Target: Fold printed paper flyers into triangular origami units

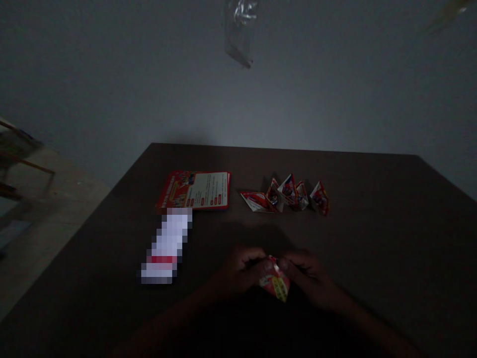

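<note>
Between my two hands is a folded piece of red printed paper with a yellow patch near its lower point. My left hand pinches its upper left edge, thumb on top. On the opposite edge, my right hand grips the paper between thumb and fingers. Beyond the hands stand several folded paper shapes in red and white, bunched in a row. One more folded paper shape sits slightly apart at their right. Fingers under the held paper are hidden.
A stack of red and white printed leaflets lies at the back left of the dark table. Nearer stands a lit, pixelated phone-like object. A clear plastic bag hangs before the wall above.
</note>
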